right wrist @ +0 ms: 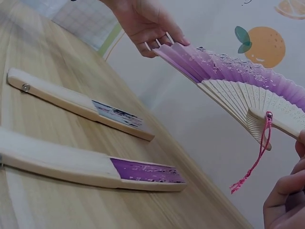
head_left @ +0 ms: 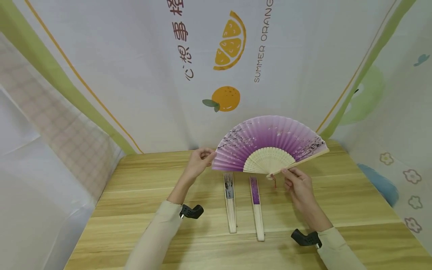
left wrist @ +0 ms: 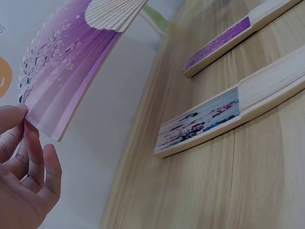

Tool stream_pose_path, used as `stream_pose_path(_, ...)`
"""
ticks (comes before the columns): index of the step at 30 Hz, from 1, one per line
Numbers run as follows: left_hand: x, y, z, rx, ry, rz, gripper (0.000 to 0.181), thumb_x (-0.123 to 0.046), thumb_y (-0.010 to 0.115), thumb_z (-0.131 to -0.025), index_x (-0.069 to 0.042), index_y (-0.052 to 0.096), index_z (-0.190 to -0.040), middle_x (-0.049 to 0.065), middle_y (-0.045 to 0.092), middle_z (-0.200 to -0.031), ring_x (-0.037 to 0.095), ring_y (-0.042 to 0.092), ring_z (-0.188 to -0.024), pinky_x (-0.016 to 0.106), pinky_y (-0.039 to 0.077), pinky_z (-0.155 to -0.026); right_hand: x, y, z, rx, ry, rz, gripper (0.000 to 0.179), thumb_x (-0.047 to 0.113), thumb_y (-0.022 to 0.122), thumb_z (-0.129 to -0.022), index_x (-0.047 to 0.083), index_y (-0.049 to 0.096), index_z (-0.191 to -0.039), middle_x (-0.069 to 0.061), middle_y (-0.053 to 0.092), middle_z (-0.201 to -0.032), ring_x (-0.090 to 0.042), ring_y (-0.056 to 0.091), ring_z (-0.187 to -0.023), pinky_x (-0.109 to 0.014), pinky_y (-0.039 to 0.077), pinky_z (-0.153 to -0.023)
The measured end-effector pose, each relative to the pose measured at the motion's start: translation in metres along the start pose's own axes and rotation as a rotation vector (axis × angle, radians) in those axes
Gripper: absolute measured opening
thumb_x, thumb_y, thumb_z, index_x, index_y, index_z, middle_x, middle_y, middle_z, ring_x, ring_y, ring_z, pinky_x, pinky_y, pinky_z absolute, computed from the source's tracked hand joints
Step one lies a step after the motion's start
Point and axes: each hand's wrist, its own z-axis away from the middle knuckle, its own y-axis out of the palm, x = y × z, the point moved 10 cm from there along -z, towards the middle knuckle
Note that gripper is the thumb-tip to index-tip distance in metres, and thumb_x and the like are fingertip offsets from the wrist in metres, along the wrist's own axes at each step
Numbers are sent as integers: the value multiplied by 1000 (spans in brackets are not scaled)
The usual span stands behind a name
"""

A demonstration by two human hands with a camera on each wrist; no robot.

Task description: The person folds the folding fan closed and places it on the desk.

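Observation:
A purple folding fan (head_left: 260, 138) with pale pierced ribs and blossom print is spread wide above the table. At its left edge, my left hand (head_left: 199, 163) pinches the fabric corner between thumb and fingers. My right hand (head_left: 300, 185) grips the wooden guard stick near the pivot, where a red tassel (right wrist: 256, 167) hangs. Below the fan two folded fans lie side by side on the table: one with a grey, dark-patterned section (head_left: 229, 202), the other with a purple section (head_left: 256, 208). In the left wrist view the grey one (left wrist: 200, 119) shows pink and blue flecks.
The wooden table (head_left: 141, 198) ends at a white curtain (head_left: 152, 93) printed with oranges and lettering. More patterned cloth (head_left: 388, 123) hangs at the right side. Black camera mounts (head_left: 192, 211) sit on both wrists.

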Motion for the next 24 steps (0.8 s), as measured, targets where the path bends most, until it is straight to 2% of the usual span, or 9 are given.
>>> stream_pose_path(4, 6, 2, 1, 5, -28, 70, 24, -14, 66, -101, 5, 62, -116, 13, 66, -102, 21, 61, -90, 39, 56, -86, 3, 0, -1, -14, 7, -25, 24, 2, 65, -99, 8, 61, -76, 3, 46, -68, -7, 39, -59, -20, 33, -51)
stream_pose_path(9, 24, 8, 6, 57, -106, 153, 41, -16, 68, -100, 4, 55, -133, 14, 65, -114, 23, 62, -98, 48, 52, -96, 7, -2, -3, -32, 15, -53, 24, 2, 67, -98, 8, 60, -76, 3, 47, -70, -7, 39, -59, -21, 35, -52)
stream_pose_path(12, 36, 14, 11, 100, -136, 156, 46, -14, 68, -98, 6, 52, -136, 19, 63, -120, 37, 60, -108, 53, 48, -99, 8, -1, -3, -34, 11, -76, 25, 1, 66, -98, 7, 60, -76, 2, 46, -70, -7, 37, -59, -20, 34, -52)
stream_pose_path(16, 46, 23, 17, 142, -154, 148, 39, -11, 66, -99, 10, 56, -130, 30, 60, -124, 50, 54, -117, 55, 48, -99, 8, -1, -4, -30, 8, -95, 25, 1, 65, -99, 7, 59, -76, 2, 44, -69, -7, 36, -60, -20, 34, -52)
stream_pose_path(19, 50, 28, 17, 136, -175, 174, 32, -9, 64, -100, 11, 60, -124, 33, 60, -123, 47, 57, -111, 53, 50, -97, 6, 0, -4, -28, 13, -111, 24, 1, 65, -99, 7, 59, -76, 2, 44, -70, -7, 37, -60, -20, 34, -52)
stream_pose_path(24, 54, 31, 16, 95, -193, 224, 25, -10, 62, -102, 11, 61, -115, 27, 64, -111, 31, 63, -92, 43, 55, -86, 3, 5, -6, -23, 5, -139, 26, 0, 62, -100, 7, 59, -75, 3, 45, -71, -6, 38, -60, -19, 35, -52)
